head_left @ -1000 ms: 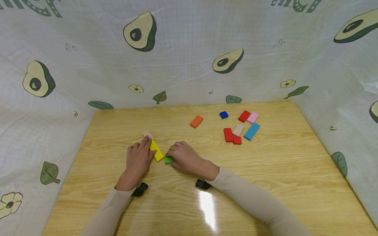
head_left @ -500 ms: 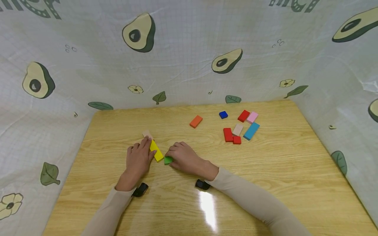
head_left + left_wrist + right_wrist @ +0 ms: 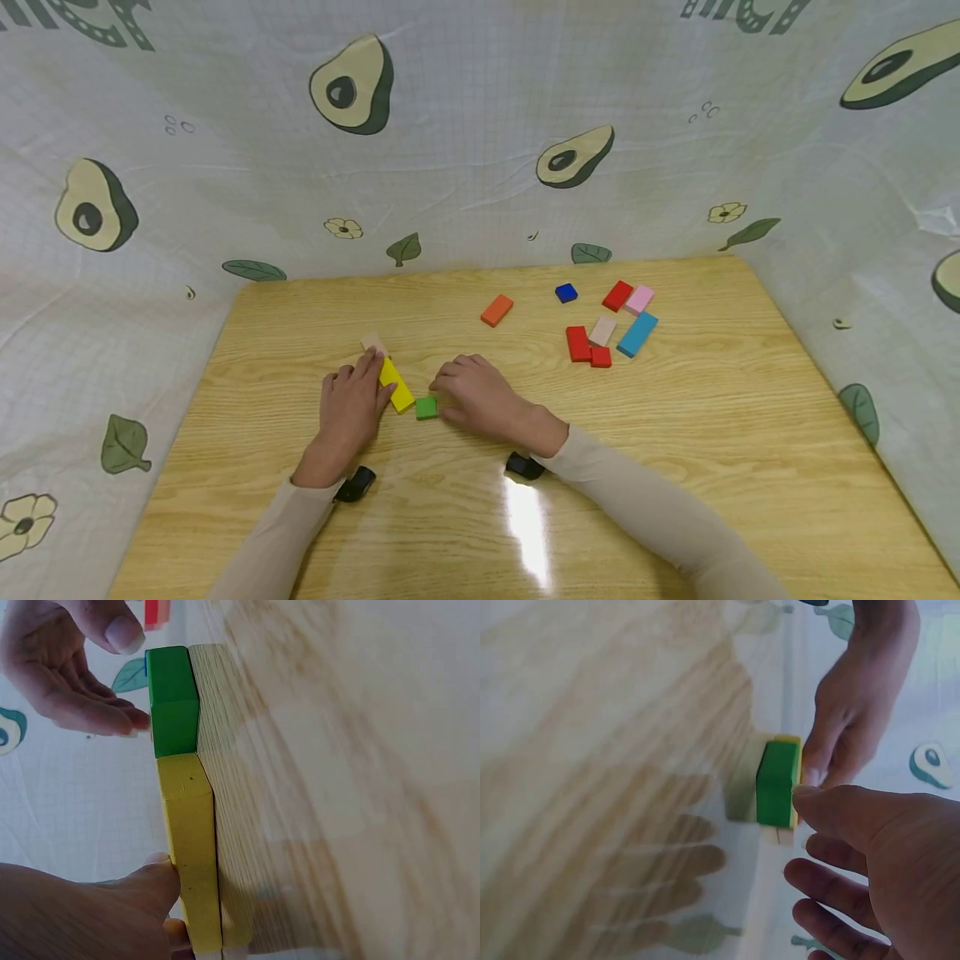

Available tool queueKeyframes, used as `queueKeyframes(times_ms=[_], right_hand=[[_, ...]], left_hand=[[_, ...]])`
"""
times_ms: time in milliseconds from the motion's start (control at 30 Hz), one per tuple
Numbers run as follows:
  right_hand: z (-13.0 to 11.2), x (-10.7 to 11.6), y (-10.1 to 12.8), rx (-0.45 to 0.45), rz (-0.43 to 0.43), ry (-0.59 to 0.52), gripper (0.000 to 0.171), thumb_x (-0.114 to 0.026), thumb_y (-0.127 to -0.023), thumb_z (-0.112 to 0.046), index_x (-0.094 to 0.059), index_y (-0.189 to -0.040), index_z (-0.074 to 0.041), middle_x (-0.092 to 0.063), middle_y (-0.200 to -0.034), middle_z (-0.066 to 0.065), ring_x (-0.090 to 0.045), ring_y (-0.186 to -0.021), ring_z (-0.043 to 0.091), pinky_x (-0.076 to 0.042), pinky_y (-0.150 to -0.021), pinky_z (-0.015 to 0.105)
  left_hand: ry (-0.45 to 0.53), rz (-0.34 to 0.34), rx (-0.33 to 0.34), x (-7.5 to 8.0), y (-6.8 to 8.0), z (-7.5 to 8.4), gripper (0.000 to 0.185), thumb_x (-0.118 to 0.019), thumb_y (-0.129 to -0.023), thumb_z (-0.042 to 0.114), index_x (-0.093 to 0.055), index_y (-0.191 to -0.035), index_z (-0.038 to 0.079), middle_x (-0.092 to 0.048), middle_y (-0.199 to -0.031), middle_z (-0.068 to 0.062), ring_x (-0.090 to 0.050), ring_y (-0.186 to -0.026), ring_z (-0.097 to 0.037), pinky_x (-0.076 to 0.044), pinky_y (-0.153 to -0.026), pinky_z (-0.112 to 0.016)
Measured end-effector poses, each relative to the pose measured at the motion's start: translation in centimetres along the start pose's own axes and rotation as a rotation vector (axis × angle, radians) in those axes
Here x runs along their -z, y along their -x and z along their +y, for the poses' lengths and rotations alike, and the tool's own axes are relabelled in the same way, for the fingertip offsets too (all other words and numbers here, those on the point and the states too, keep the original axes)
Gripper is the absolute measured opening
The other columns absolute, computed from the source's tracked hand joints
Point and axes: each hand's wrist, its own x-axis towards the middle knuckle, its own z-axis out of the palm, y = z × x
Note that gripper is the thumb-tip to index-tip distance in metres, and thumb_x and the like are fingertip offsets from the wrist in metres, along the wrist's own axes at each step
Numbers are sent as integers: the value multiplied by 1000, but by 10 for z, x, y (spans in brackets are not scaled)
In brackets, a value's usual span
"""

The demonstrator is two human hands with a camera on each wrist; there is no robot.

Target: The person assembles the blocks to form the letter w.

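A long yellow block (image 3: 400, 395) lies flat on the wooden table, and my left hand (image 3: 349, 406) rests on it with the thumb and fingertips. Past those fingertips shows a pale beige block (image 3: 372, 341), partly covered by the hand. At the yellow block's near end sits a small green block (image 3: 426, 407); in the left wrist view the green block (image 3: 174, 701) stands end to end with the yellow block (image 3: 191, 847). My right hand (image 3: 483, 397) is just to the right of the green block, fingers loosely bent and holding nothing, thumb tip close to its side.
At the back right lie red blocks (image 3: 578, 343), a pink block (image 3: 640, 299), a light blue block (image 3: 637, 334) and another beige block (image 3: 602, 331). A dark blue block (image 3: 566, 292) and an orange block (image 3: 497, 310) lie farther left. An avocado-print cloth (image 3: 465, 125) surrounds the table.
My right hand has let go of the green block and drawn slightly to the right, so more of the block shows. The left hand has stayed on the yellow block.
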Motion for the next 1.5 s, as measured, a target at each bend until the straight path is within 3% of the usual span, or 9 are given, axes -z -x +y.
queueKeyframes(times_ms=[200,533,933,1300,1500], right_hand=[[11,9,8,-45,2,-34,31,-80,-96,-25,-77,-124,-12,-74,-123,2,-64,-118,23,-48,-104,43],[39,17,23,-132,76,-76,32,-83,-94,-21,-77,-123,-8,-73,-122,6,-64,-115,27,-49,-104,46],[81,25,33,-258,156,-55,46,-84,-94,-24,-72,-133,-3,-69,-130,14,-63,-118,35,-48,-107,52],[106,31,29,-373,146,-46,63,-80,-97,-30,-59,-148,-1,-58,-145,20,-55,-131,41,-44,-111,57],[114,30,21,-392,144,-58,67,-79,-98,-32,-54,-151,0,-54,-150,23,-52,-136,42,-41,-116,57]], left_hand=[[1,-5,1,1,1,0,56,-61,-109,28,-50,-155,-3,-47,-161,-21,-53,-130,-48,-39,-109,-66],[-8,21,-3,3,2,1,54,-63,-108,27,-53,-152,-3,-50,-158,-21,-56,-126,-48,-42,-105,-65],[3,-18,7,2,0,0,56,-60,-110,27,-48,-156,-3,-45,-162,-22,-53,-131,-49,-39,-110,-66],[13,-7,-1,1,-2,1,56,-60,-110,27,-49,-155,-3,-45,-161,-22,-52,-130,-49,-38,-109,-67],[15,4,-6,-1,0,1,55,-61,-109,27,-50,-154,-3,-47,-161,-21,-52,-130,-48,-38,-110,-67]])
